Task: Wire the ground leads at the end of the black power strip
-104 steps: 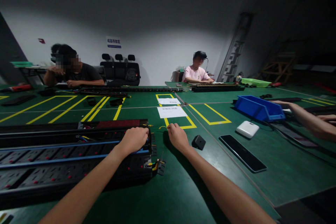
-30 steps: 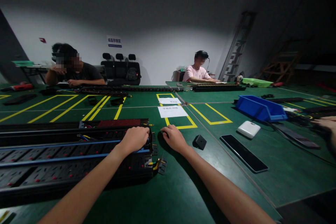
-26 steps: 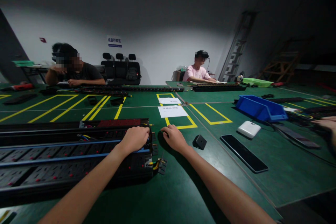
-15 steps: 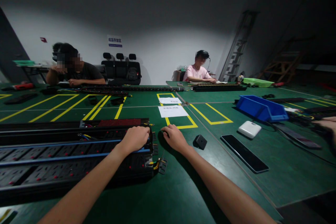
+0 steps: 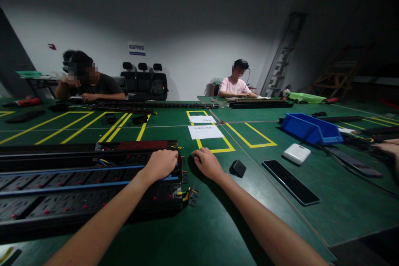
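Observation:
Long black power strips point(image 5: 62, 181) with rows of sockets, small red parts and blue edging lie side by side at the left. My left hand point(image 5: 162, 164) rests over the right end of one strip, its fingers curled around the edge and the fingertips hidden. Just right of that end, my right hand point(image 5: 207, 164) lies on the green table with fingers slightly bent and apart, holding nothing that I can see. Nearer to me, a black end piece point(image 5: 193, 196) hangs from the strip by yellow and green wires. A small black block point(image 5: 238, 168) sits right of my right hand.
To the right are a phone point(image 5: 291, 182), a white case point(image 5: 296, 153) and a blue bin point(image 5: 310, 129). Paper labels point(image 5: 205, 132) lie ahead. Two people sit across the table; another person's hand point(image 5: 388, 149) shows at the right edge.
My hands and the power strips stay in place. Across the table, the hands of the person in pink have shifted slightly.

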Demonstrator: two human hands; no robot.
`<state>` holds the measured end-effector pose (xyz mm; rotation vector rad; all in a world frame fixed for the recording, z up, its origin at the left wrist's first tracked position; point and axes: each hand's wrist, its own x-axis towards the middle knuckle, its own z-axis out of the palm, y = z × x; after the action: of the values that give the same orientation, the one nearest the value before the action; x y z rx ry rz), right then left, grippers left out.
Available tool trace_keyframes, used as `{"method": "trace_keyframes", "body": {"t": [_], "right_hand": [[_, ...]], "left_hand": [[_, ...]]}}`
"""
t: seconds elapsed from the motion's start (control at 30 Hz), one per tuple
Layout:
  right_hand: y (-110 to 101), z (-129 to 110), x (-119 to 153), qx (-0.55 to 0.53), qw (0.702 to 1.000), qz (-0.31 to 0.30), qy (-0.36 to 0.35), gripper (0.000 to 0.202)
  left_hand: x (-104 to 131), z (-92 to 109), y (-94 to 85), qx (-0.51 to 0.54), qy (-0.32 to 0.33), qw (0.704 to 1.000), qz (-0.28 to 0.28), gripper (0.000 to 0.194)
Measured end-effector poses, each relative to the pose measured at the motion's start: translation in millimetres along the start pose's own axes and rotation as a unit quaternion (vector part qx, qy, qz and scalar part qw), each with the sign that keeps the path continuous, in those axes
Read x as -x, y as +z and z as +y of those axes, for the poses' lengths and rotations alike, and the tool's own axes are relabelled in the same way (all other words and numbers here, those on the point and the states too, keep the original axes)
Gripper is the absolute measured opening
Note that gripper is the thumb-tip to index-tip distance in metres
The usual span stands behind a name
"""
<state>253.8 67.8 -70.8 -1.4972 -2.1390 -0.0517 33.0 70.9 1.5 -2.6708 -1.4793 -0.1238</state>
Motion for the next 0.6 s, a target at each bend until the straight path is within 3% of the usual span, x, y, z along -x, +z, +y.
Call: {"method": "trace_keyframes", "body": {"t": [0.6], "right_hand": [[0.4,-0.2,0.2,0.003,1.0,0.004,-0.001,0.021]], "left_hand": [[0.8,0.8,-1.9,-0.005,-0.001,1.0,-0.004,0.035]]}}
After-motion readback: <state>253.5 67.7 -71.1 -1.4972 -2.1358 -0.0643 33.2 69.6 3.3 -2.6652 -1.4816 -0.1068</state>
